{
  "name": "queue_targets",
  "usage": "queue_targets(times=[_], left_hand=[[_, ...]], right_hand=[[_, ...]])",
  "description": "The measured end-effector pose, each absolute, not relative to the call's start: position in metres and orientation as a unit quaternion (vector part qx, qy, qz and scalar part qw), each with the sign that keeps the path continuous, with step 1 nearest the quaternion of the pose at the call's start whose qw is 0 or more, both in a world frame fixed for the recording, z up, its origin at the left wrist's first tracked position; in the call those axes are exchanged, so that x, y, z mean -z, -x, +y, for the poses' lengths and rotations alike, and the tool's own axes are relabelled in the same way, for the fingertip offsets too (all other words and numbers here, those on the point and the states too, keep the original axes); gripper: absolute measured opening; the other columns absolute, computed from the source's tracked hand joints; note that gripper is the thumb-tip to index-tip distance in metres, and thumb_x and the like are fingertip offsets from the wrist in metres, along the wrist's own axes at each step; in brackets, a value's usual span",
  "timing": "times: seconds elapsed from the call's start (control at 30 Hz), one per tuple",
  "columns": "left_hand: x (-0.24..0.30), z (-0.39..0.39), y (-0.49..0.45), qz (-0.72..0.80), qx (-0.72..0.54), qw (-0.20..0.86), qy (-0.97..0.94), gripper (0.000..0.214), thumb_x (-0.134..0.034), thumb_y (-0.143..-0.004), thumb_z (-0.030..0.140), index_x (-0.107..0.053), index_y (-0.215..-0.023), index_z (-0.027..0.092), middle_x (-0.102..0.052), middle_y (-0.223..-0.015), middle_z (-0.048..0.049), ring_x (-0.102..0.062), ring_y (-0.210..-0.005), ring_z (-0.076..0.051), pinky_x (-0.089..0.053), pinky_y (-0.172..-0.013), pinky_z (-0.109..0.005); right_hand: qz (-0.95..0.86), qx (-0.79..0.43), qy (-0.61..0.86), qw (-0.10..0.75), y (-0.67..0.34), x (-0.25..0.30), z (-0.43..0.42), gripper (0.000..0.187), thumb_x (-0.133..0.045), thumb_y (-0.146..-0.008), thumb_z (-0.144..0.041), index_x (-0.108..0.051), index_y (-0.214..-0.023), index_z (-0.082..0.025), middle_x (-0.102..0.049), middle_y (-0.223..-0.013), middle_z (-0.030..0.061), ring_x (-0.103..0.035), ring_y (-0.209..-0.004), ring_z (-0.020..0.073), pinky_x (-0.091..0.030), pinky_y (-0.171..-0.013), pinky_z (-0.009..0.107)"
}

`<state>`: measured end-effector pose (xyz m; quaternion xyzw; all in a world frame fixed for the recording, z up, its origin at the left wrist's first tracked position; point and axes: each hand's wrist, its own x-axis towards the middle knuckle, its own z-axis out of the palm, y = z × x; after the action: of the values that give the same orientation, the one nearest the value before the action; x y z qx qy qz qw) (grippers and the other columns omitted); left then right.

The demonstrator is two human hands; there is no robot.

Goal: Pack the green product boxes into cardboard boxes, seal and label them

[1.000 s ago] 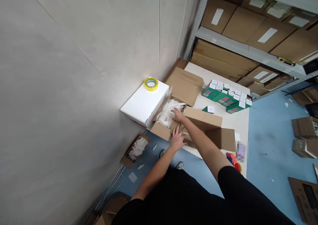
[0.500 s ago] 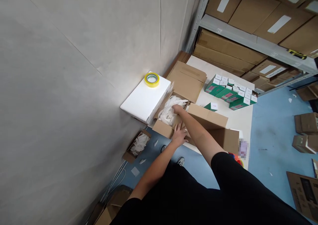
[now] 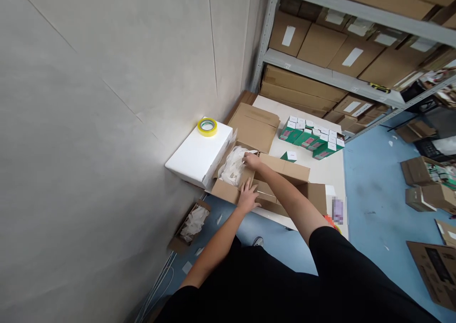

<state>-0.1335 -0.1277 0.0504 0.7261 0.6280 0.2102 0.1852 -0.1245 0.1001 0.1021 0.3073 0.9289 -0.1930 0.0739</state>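
Right fingers curled inward since earlier — at white paper, hold unclear, left fingers spread on cardboard flap

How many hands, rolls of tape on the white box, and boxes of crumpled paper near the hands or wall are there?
Hands: 2, left hand and right hand
Tape roll on the white box: 1
Paper-filled boxes: 2, table box and floor box
Total: 5

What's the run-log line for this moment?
left hand: spread at edge of open box | right hand: at white paper inside | tape roll: on white box | green cartons: on table
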Motion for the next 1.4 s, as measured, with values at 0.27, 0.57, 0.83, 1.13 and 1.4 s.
queue_targets(times=[0.27,0.57,0.83,1.13,1.4], left_hand=[[-0.054,-0.129,0.137,0.628,-0.214,0.187,-0.724,0.038,-0.099,-0.065,0.041,-0.078,-0.092,0.025,-0.057,-0.155,-0.0092,-0.014,-0.163,-0.042,-0.016,-0.129,-0.067],[-0.056,-0.130,0.141,0.624,-0.213,0.198,-0.725,0.032,-0.097,-0.069,0.040,-0.080,-0.091,0.025,-0.054,-0.160,-0.0073,-0.011,-0.164,-0.044,-0.014,-0.130,-0.068],[-0.062,-0.116,0.116,0.598,-0.190,0.203,-0.752,0.033,-0.095,-0.071,0.044,-0.082,-0.095,0.026,-0.051,-0.163,-0.0074,-0.006,-0.164,-0.044,-0.015,-0.130,-0.069],[-0.078,-0.082,0.048,0.597,-0.140,0.237,-0.753,0.059,-0.097,-0.062,0.054,-0.082,-0.115,0.032,-0.043,-0.168,-0.0078,-0.015,-0.162,-0.047,-0.019,-0.129,-0.066],[-0.150,0.015,0.034,0.657,-0.233,0.226,-0.680,0.054,-0.054,-0.102,0.050,-0.062,-0.148,0.023,-0.050,-0.163,-0.0099,-0.040,-0.154,-0.030,-0.032,-0.129,-0.045]], right_hand=[[0.868,0.292,-0.309,-0.258,0.043,-0.116,0.066,0.028,-0.054,-0.100,-0.023,-0.080,-0.109,-0.024,-0.068,-0.132,0.0110,-0.066,-0.123,0.0243,-0.054,-0.106,0.040],[0.754,0.335,-0.542,-0.159,-0.120,-0.115,-0.046,0.055,-0.064,-0.090,-0.037,-0.065,-0.145,-0.032,-0.052,-0.158,0.0085,-0.048,-0.149,0.0314,-0.040,-0.124,0.052],[0.616,0.366,-0.647,-0.260,-0.168,-0.116,-0.097,0.068,-0.060,-0.090,-0.050,-0.054,-0.155,-0.029,-0.046,-0.165,0.0111,-0.043,-0.153,0.0321,-0.044,-0.122,0.055],[0.487,0.519,-0.595,-0.374,-0.203,-0.155,-0.005,0.071,-0.042,-0.103,-0.065,-0.034,-0.168,-0.036,-0.045,-0.168,0.0074,-0.047,-0.151,0.0326,-0.050,-0.115,0.052],[0.495,0.592,-0.525,-0.358,-0.207,-0.165,0.118,0.066,-0.017,-0.109,-0.062,-0.029,-0.169,-0.039,-0.042,-0.170,0.0055,-0.051,-0.148,0.0284,-0.051,-0.110,0.043]])
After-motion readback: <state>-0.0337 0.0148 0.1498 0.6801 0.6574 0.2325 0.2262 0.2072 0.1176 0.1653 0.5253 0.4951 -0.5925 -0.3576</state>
